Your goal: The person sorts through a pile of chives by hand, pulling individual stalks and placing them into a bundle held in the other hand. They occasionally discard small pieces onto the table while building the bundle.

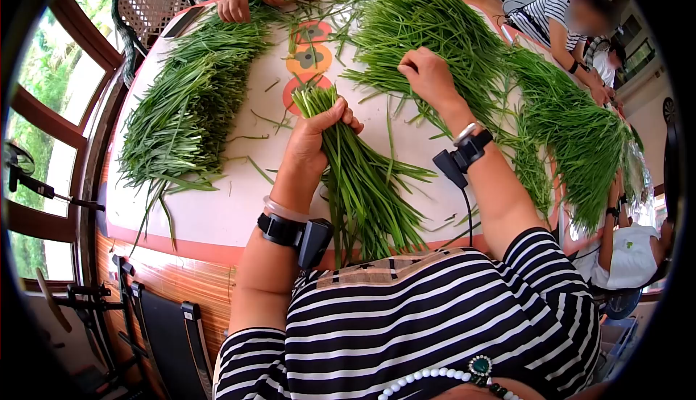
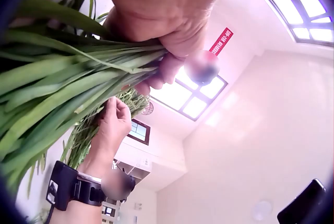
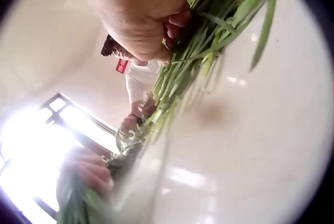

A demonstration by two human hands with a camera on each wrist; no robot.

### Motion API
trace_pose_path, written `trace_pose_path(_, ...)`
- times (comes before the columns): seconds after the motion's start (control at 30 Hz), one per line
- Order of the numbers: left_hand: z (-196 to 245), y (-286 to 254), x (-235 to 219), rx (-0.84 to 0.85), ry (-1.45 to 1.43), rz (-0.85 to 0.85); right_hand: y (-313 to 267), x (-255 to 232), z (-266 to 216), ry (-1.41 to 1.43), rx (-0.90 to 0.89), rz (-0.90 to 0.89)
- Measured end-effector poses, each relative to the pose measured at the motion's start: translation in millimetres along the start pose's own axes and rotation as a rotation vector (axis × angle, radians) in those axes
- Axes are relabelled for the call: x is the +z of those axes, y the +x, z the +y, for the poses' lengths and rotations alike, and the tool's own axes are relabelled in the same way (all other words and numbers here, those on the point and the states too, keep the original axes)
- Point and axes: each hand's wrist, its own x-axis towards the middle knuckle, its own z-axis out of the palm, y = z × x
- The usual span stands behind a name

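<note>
My left hand [image 1: 313,133] grips a thick bunch of garlic chives [image 1: 366,190] near its pale cut ends. Long green leaves hang from that fist toward the table's front edge. In the left wrist view, fingers curl around the bunch [image 2: 78,72]. My right hand [image 1: 429,77] is at the near side of a large chive pile [image 1: 420,19], right of the bunch. Its thumb and fingertips come together at the stems in the right wrist view, pinching a thin chive [image 3: 182,59]; the rest of the grip is hidden by the hand.
A long heap of chives [image 1: 188,103] covers the table's left side; another heap [image 1: 573,132] lies at right. Loose leaves scatter over the white tabletop [image 1: 246,211]. Across the table, another person's hands [image 1: 233,1] handle chives. Other people work at right. A dark phone [image 1: 183,22] lies back left.
</note>
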Motion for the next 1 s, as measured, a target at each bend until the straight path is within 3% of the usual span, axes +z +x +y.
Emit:
trace_pose_path(0.1,-4,2,-6,-0.008,-0.034,-0.012,2,-14,0,0.210,-0.058,0.139)
trace_pose_path(0.13,-3,2,-5,0.001,-0.029,-0.008,4,-26,-10,0.239,0.032,0.105)
trace_pose_path(0.23,-3,3,-2,0.004,-0.030,-0.010,14,-42,-11,0.582,-0.068,0.187)
trace_pose_path(0.43,-3,0,0,0.002,-0.046,0.011,13,-98,-43,1.157,-0.018,0.169)
trace_pose_path(0.5,-4,0,0,0.014,-0.040,0.004,7,-105,-54,1.107,0.003,0.081)
trace_pose_path(0.57,-3,0,1,0.025,-0.035,-0.001,-9,-94,-81,1.111,0.129,-0.195)
trace_pose_path(0.6,-3,0,2,0.028,-0.036,-0.001,-17,-73,-84,1.181,0.096,-0.297)
trace_pose_path(0.67,-2,-2,4,0.033,-0.010,0.002,-35,-51,-95,0.993,0.242,-0.546)
trace_pose_path(0.8,1,-4,2,0.016,0.091,0.081,-54,-15,-95,0.903,0.212,-0.615)
trace_pose_path(0.9,-1,-1,-5,0.012,0.077,0.065,-36,-12,-68,0.630,0.048,-0.417)
trace_pose_path(0.97,-1,-2,-3,-0.010,0.062,0.061,-26,-7,-47,0.159,-0.103,-0.157)
trace_pose_path(1.0,-3,-2,-3,0.024,0.070,0.085,-25,-5,-39,-0.064,-0.133,-0.116)
